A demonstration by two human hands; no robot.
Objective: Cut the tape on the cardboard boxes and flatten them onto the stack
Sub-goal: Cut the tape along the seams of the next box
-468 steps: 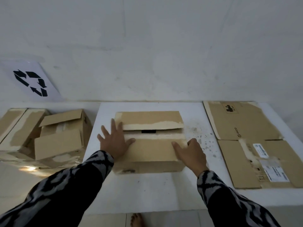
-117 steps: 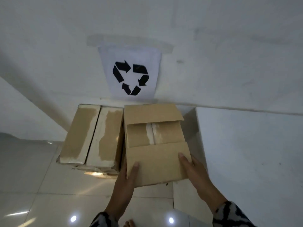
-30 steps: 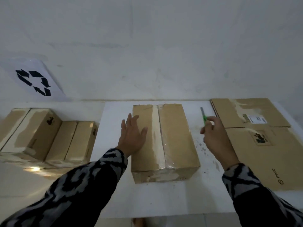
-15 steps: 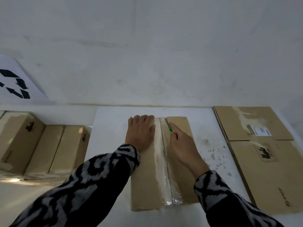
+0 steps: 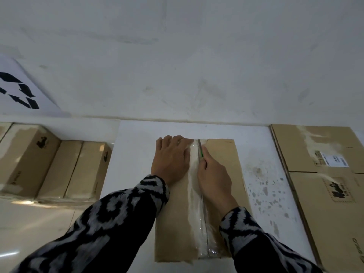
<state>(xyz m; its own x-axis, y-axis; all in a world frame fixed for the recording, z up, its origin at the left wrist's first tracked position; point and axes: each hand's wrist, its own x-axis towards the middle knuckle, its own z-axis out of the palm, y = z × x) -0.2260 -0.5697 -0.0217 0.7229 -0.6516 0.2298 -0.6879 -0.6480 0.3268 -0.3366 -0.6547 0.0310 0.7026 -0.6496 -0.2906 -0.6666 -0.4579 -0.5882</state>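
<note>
A sealed cardboard box (image 5: 226, 168) lies lengthwise on the white table (image 5: 136, 138), with clear tape (image 5: 195, 209) running down its middle seam. My left hand (image 5: 170, 158) presses flat on the box's left half near the far end. My right hand (image 5: 214, 176) grips a green-handled cutter (image 5: 201, 152), its blade set on the tape seam at the box's far end. A stack of flattened boxes (image 5: 323, 174) lies on the table's right side.
Several sealed cardboard boxes (image 5: 49, 164) sit on the floor to the left of the table. A recycling sign (image 5: 17, 91) is taped to the white wall at the left. The wall runs close behind the table's far edge.
My right hand has brought the cutter from beside the box onto the far end of the tape seam. My left hand slid up the box's left half towards the far end.
</note>
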